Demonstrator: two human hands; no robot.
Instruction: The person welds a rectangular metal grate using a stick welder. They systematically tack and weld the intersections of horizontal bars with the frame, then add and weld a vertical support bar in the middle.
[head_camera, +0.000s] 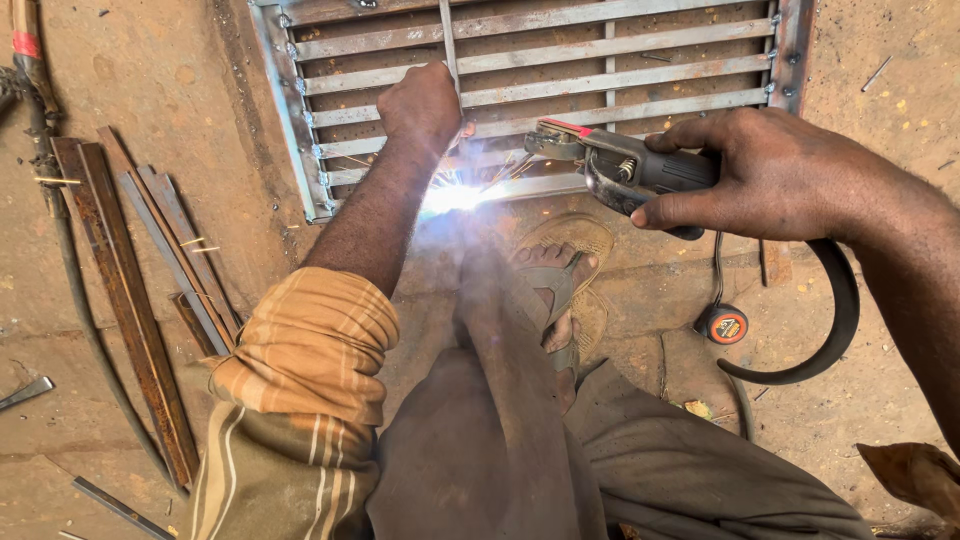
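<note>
Right now R hand (775, 175) grips electrode holder (620, 165); L hand (422, 105) clenched on grille (640, 65) bar, sparks between.

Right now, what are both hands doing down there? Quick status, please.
Right hand grips electrode holder, arc sparking at metal grille. Left hand steadies thin upright bar. Sandalled foot close below the sparks.

A dark, spring-jawed welding electrode holder (620, 170) lies level and points left, its thin rod meeting a bright white arc at the near edge of the grey slatted steel grille (620, 60). The grille lies flat on the dirt, and a thin upright steel bar (449, 35) crosses its slats.
</note>
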